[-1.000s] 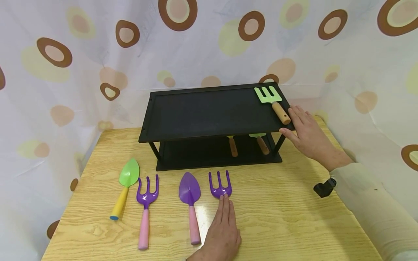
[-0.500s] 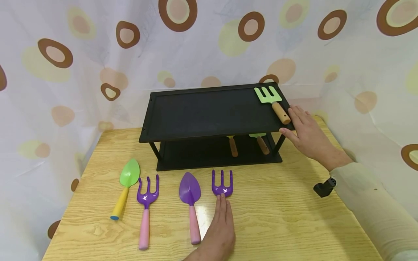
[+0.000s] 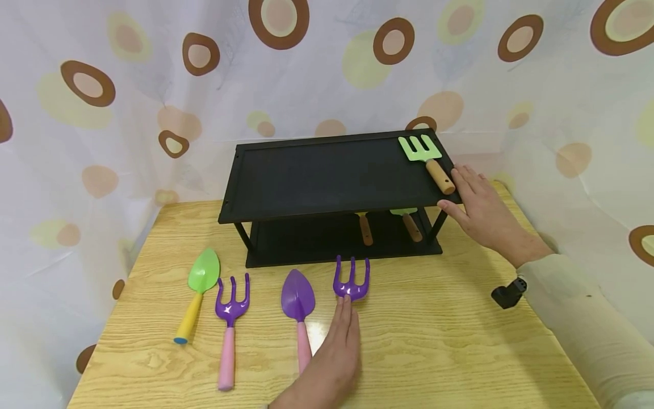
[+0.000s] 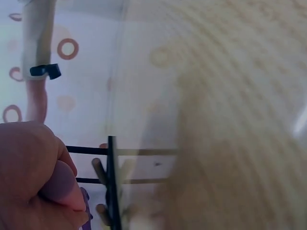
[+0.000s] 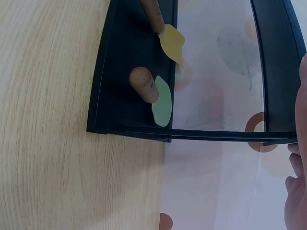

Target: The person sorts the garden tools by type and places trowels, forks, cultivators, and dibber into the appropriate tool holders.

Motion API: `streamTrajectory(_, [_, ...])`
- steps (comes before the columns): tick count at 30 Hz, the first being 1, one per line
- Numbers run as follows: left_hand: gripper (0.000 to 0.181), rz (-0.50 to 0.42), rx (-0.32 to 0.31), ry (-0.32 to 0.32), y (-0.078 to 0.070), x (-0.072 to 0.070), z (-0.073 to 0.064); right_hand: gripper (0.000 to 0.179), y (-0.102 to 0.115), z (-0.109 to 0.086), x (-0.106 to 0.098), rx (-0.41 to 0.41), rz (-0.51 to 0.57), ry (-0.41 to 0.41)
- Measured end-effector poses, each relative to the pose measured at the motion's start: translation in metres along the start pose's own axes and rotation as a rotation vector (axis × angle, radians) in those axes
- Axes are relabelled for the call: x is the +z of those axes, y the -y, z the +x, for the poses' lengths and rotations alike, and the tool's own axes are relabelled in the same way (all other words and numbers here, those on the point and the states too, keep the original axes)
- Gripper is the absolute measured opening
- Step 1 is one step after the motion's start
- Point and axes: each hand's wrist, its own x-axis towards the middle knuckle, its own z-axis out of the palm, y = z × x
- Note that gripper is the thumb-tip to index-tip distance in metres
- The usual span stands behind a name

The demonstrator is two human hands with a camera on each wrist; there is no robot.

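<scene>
My left hand [image 3: 329, 360] holds a hand fork [image 3: 351, 289] with purple tines and a pink handle. In the left wrist view the fingers wrap round the pink handle [image 4: 64, 187]. The tines point toward the two-tier black shelf [image 3: 327, 176], in front of its lower tier. My right hand [image 3: 482, 210] rests on the shelf's right edge, fingers extended, thumb near the front corner. Beside it on the top tier lies a light-green fork [image 3: 426, 156] with a wooden handle. A yellow-bladed tool [image 5: 172, 43] and a green-bladed tool [image 5: 163, 100], both wooden-handled, lie on the lower tier.
Left of the held fork lie a purple trowel [image 3: 298, 295], its handle partly behind my left hand, another purple fork [image 3: 232, 309], and a green trowel [image 3: 203, 271] with a yellow handle. All rest on the wooden table [image 3: 434, 341]. A patterned curtain [image 3: 327, 91] hangs behind.
My left hand has moved forward with the purple fork, bringing its tines closer to the shelf and slightly right. The right hand stays on the shelf edge.
</scene>
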Motion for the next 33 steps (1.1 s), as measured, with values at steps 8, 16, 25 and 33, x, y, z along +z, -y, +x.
streamTrajectory(8, [0.059, 0.029, 0.127, -0.029, 0.009, -0.029, 0.01, 0.072, -0.002, 0.0, 0.001, 0.004, 0.001, 0.001])
streamTrajectory(16, [0.059, 0.048, 0.233, -0.033, 0.015, -0.052, 0.023, 0.072, -0.003, -0.001, 0.002, 0.007, 0.006, -0.006])
streamTrajectory(25, [0.064, 0.091, 0.283, -0.01, 0.021, -0.075, 0.042, 0.072, -0.003, 0.001, 0.002, 0.011, 0.001, -0.011])
streamTrajectory(33, [0.061, 0.026, 0.306, 0.035, 0.022, -0.093, 0.051, 0.072, -0.003, 0.002, 0.002, 0.023, -0.003, -0.007])
